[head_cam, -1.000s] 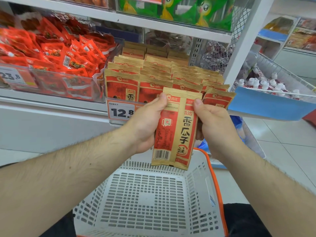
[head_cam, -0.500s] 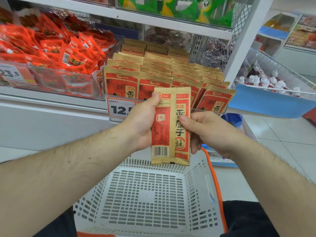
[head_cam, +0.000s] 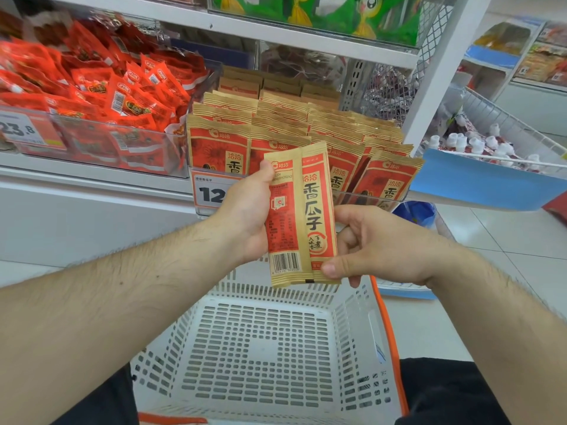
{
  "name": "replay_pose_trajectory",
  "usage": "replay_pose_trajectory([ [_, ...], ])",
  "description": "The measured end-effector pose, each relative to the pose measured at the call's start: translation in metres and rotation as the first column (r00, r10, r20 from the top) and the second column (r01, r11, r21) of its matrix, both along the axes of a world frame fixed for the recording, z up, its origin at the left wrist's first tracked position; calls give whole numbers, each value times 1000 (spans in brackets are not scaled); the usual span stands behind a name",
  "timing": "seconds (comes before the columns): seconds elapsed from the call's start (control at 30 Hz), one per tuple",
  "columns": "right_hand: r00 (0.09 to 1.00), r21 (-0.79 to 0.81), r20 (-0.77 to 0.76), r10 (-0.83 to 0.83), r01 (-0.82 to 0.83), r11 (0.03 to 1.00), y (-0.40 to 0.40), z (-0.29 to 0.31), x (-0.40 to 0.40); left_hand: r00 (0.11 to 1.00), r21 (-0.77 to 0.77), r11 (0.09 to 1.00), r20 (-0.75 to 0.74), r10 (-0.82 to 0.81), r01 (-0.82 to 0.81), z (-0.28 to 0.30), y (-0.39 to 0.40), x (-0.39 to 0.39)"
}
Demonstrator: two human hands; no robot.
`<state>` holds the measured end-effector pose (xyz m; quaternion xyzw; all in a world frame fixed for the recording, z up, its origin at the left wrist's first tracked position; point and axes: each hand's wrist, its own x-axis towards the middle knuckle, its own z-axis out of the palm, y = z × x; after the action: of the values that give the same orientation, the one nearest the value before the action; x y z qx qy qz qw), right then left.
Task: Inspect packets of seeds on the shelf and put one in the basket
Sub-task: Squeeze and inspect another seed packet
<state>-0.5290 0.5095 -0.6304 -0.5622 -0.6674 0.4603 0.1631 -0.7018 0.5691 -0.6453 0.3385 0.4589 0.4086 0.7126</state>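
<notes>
A seed packet [head_cam: 299,216] is held upright in front of the shelf [head_cam: 306,44], above the white slotted basket [head_cam: 260,348], which has an orange rim along its right side. The left hand [head_cam: 248,216] grips the packet's left edge, thumb pressed on the front near the top; the right hand [head_cam: 377,243] pinches the lower right corner between thumb and curled fingers. The packet is tan and red, its back seam facing the camera: large black characters 香瓜子 run down the red right panel under the brand 洽洽, a round stamp beneath them, while the left panel carries fine print too small to read and a barcode at the bottom. Behind it, rows of matching seed packets [head_cam: 276,130] stand in a clear tray on the shelf, each showing the 洽洽 logo and 香. A price tag [head_cam: 211,193] on the tray front reads "12", its remainder hidden by the left hand. To the left, a clear bin of red snack packets [head_cam: 101,96] bears a tag [head_cam: 21,130] reading "23.8". Green bags [head_cam: 322,13] sit on the shelf above.
</notes>
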Motion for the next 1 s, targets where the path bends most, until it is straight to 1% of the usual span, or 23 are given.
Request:
replay_pose_trajectory([
  [0.1,995,54,93,-30,25,998,-2,3,-5,998,63,998,-67,13,-9,-2,-1,1],
  [0.2,976,113,189,-103,83,990,-6,6,-13,988,135,989,-151,-33,54,-4,-4,3],
  [0.3,958,194,261,-122,72,978,-10,4,-23,984,131,988,-172,-53,77,-6,-5,4],
  [0.37,965,250,215,-149,93,964,-11,2,-28,980,126,986,-183,-81,105,-8,-4,3],
  [0.43,965,309,119,-232,187,932,-7,1,-28,968,139,975,-209,-142,173,-8,-5,4],
  [0.57,941,337,-66,-332,334,880,-3,2,-29,948,170,954,-247,-201,246,-9,-10,5],
  [0.63,929,352,-75,-364,366,861,-4,3,-30,942,176,951,-267,-204,255,-11,-10,5],
  [0.7,919,362,-46,-391,380,851,-6,3,-31,938,171,944,-256,-235,283,-13,-8,6],
  [0.77,908,330,-52,-415,408,851,-5,1,-31,922,196,909,-205,-328,367,-13,-10,6],
  [0.83,900,267,-105,-424,436,860,-3,-2,-31,894,234,864,-174,-414,446,-12,-14,7],
  [0.93,886,196,-194,-421,455,869,-1,-6,-32,866,278,820,-159,-474,500,-9,-18,7],
  [1.0,881,165,-237,-410,452,877,-1,-7,-34,854,269,811,-131,-503,519,-9,-17,5],
])
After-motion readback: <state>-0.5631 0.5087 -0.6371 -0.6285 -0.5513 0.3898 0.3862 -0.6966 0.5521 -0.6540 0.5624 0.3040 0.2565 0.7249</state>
